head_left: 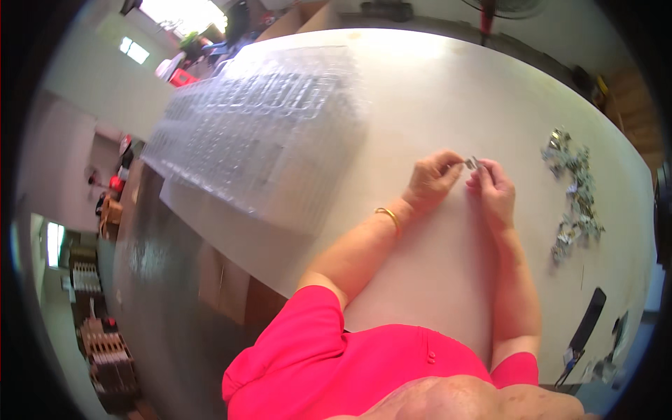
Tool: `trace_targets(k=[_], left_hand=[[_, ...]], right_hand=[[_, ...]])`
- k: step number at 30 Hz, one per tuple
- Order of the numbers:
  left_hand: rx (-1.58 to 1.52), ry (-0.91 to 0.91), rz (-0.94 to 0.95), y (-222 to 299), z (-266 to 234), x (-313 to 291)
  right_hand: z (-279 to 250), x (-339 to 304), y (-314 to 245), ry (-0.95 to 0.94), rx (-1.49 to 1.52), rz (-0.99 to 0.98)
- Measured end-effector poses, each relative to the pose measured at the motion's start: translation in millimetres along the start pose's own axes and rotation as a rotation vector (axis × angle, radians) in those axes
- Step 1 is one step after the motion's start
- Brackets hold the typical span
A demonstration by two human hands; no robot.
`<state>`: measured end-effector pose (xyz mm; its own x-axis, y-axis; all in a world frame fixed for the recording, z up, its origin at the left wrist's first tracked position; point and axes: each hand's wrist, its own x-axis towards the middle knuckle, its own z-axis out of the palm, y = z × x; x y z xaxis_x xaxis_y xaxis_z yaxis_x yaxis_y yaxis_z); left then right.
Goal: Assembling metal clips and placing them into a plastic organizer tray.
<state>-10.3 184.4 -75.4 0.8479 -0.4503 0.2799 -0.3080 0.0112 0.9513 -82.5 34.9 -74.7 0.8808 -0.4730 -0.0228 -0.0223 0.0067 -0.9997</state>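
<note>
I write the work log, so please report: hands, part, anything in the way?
Left hand and right hand pinching small metal part. Pile of metal pieces to the right. Clear plastic trays left, apart from hands.

We would call this a workshop, one for light handwork on small goods. We see a broad pale worktable (434, 91) with a heap of small metal parts (577, 190) strewn along one side and a tall stack of clear plastic trays (280, 143) on the other. Behind it, we make out stacked brown cartons (110, 364) along the wall, and another cardboard box (224, 283) beside the table on a smooth grey floor (150, 269). Plain pale walls (63, 143) and a fan (514, 7), cut by the upper edge, also suggest working premises to us.
</note>
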Motion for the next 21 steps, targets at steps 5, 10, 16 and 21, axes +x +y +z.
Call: trace_targets(k=[5, 10, 16, 21], left_hand=[[0.025, 0.022, 0.058, 4.2, -8.7, -1.2], [0.016, 0.023, 0.087, 0.1, -7.9, -0.2], [-0.02, -0.04, 0.081, 3.0, -6.5, 0.2], [-0.016, -0.077, 0.105, 4.0, -6.1, 0.7]], right_hand=[[3.3, 4.1, -2.1, -0.157, 0.137, 0.067], [-4.6, 9.2, -6.3, -0.279, 0.16, 0.132], [-17.4, 12.8, -19.0, -0.347, 0.335, 0.206], [-27.1, 20.1, -12.8, -0.387, 0.435, 0.245]])
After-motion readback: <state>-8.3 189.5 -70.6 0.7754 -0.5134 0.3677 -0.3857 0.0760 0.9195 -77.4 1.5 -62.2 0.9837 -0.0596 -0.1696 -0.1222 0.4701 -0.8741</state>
